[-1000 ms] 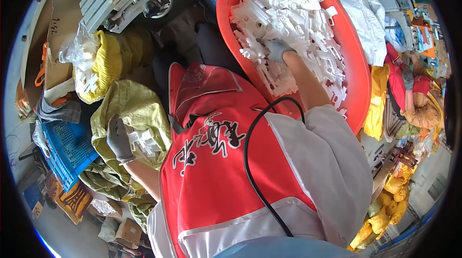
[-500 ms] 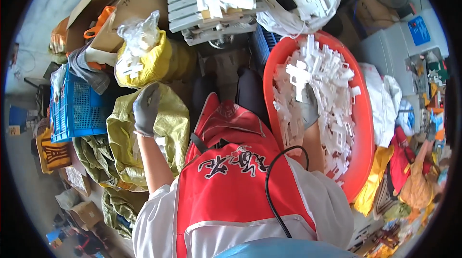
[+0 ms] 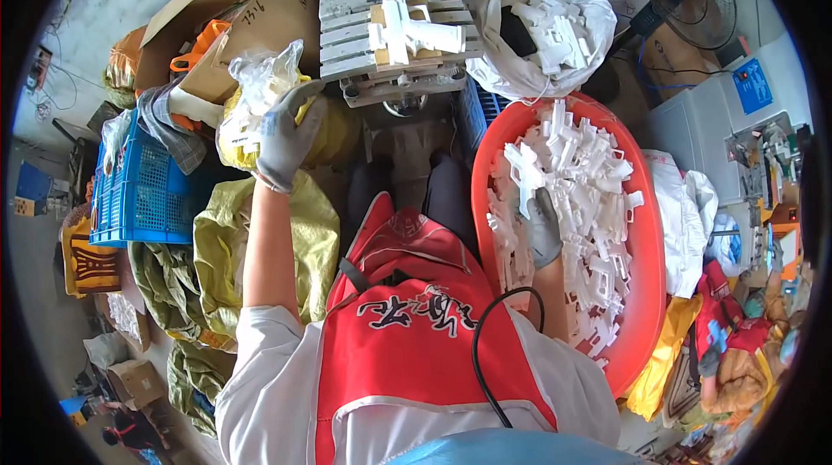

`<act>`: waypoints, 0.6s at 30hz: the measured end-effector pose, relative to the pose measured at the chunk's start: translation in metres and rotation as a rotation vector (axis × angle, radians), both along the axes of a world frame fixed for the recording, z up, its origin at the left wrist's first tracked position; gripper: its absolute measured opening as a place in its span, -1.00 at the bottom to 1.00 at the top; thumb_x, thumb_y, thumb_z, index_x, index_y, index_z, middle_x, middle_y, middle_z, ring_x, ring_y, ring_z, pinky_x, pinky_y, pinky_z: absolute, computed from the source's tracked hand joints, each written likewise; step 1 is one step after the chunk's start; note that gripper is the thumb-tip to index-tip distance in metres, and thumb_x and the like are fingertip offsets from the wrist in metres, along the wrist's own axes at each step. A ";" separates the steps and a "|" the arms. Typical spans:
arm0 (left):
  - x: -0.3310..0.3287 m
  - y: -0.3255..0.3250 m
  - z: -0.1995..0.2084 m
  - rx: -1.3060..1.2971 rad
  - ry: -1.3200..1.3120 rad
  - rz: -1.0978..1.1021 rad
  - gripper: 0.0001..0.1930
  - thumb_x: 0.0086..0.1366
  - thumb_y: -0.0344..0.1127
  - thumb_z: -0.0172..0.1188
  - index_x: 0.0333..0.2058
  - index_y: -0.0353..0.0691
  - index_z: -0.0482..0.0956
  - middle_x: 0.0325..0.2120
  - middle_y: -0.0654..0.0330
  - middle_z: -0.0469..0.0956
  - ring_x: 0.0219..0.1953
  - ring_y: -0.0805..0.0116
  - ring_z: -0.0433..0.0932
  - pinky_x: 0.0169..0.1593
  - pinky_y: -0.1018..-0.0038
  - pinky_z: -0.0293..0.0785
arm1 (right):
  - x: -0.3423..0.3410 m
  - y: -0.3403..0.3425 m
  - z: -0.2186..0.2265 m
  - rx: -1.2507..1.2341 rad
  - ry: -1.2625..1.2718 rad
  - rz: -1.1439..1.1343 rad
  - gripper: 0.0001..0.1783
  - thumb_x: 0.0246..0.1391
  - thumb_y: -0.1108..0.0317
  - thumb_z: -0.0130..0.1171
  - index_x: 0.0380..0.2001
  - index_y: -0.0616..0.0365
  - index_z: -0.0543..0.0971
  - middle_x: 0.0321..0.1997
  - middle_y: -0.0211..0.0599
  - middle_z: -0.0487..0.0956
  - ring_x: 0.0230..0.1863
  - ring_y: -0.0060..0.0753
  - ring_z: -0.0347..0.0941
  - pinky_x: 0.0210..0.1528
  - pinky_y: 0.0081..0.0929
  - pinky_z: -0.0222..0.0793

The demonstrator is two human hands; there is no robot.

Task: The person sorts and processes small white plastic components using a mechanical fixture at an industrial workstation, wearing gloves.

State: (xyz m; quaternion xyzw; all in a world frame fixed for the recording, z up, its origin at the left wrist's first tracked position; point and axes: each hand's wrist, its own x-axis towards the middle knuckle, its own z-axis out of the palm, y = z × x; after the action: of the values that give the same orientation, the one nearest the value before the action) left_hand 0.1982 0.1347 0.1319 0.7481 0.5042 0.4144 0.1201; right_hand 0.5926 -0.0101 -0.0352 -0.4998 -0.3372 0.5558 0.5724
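The gloved left hand (image 3: 284,137) rests half-open on one clear bag (image 3: 251,88) of white parts, while the gloved right hand (image 3: 542,227) grips one white plastic piece (image 3: 526,172) inside the single orange tub (image 3: 646,292).

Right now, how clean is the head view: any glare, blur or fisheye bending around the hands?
Head view: bright daylight, and the white plastic parts in the orange tub are nearly blown out, so edges merge. The left hand at the clear bag and the right hand look fairly sharp. Straight edges bend toward the black rim, where the outer clutter is squeezed.
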 end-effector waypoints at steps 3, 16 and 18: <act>0.015 0.011 0.018 0.100 0.075 0.024 -0.76 0.17 -0.38 0.14 -0.18 -0.30 0.54 -0.26 0.02 0.56 -0.18 0.11 0.53 -0.07 0.38 0.41 | 0.008 -0.005 -0.005 -0.027 0.024 -0.054 -0.56 0.19 0.31 -0.05 0.12 0.19 0.28 -0.06 -0.43 0.41 -0.12 -0.60 0.36 -0.07 -0.55 0.30; 0.051 0.060 0.043 -0.086 0.144 -0.165 -0.56 0.10 -0.23 0.24 -0.05 -0.28 0.46 -0.17 -0.03 0.51 -0.18 0.11 0.56 -0.11 0.35 0.46 | 0.016 0.000 -0.008 0.112 -0.042 0.020 -0.53 0.18 0.39 -0.07 0.16 0.24 0.24 -0.05 -0.37 0.42 -0.14 -0.53 0.37 -0.05 -0.51 0.31; 0.047 0.077 0.035 -0.061 0.145 -0.209 -0.54 0.10 -0.20 0.26 -0.05 -0.28 0.45 -0.21 -0.01 0.54 -0.24 0.20 0.60 -0.22 0.41 0.50 | 0.013 0.000 -0.001 0.073 -0.040 -0.001 -0.53 0.17 0.39 -0.06 0.15 0.23 0.24 -0.05 -0.36 0.43 -0.15 -0.52 0.39 -0.05 -0.51 0.32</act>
State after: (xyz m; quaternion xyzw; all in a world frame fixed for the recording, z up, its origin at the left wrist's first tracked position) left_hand 0.2453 0.2117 0.1669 0.8206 0.4430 0.3290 0.1487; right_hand 0.6057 -0.0097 -0.0357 -0.4895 -0.3685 0.5328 0.5837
